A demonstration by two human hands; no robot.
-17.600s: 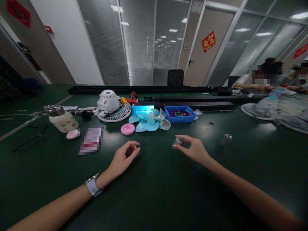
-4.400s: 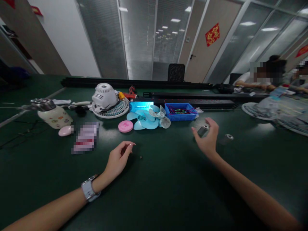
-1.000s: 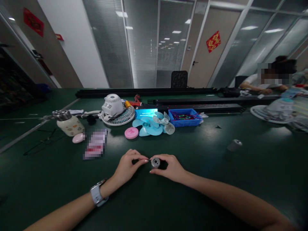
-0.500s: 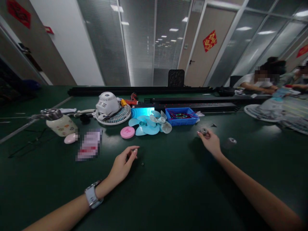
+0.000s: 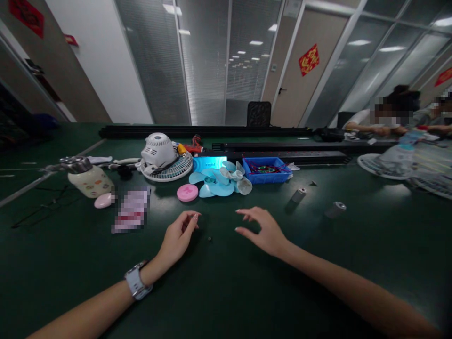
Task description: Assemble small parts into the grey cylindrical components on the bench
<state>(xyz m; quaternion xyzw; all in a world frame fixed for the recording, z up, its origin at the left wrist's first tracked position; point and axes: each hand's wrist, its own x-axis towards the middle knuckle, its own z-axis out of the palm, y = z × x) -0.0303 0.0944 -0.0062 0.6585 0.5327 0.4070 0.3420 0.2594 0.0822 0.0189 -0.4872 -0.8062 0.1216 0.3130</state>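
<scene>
My left hand (image 5: 180,235), with a watch (image 5: 138,281) at its wrist, rests over the green table (image 5: 219,287). Its thumb and fingers are curled together in a pinch; whatever may be between them is hidden. A tiny round metal part (image 5: 209,239) lies on the table just right of that hand. My right hand (image 5: 263,230) is open in front of me, thumb and fingers apart, holding nothing. Farther right, a small silver cylinder that looks like a motor (image 5: 298,195) stands slightly tilted in view, and a similar cylinder (image 5: 335,210) is beyond it.
At the back are a white fan housing (image 5: 160,153), light-blue fan blades (image 5: 215,183), a lit phone screen (image 5: 209,163), a blue bin (image 5: 266,175) of wires and a pink round lid (image 5: 187,192). A bottle (image 5: 90,179) stands left. People sit far right.
My right hand has let go of the silver cylinder, leaving it on the table, and moved left toward the middle with its fingers spread. The left hand has shifted slightly left.
</scene>
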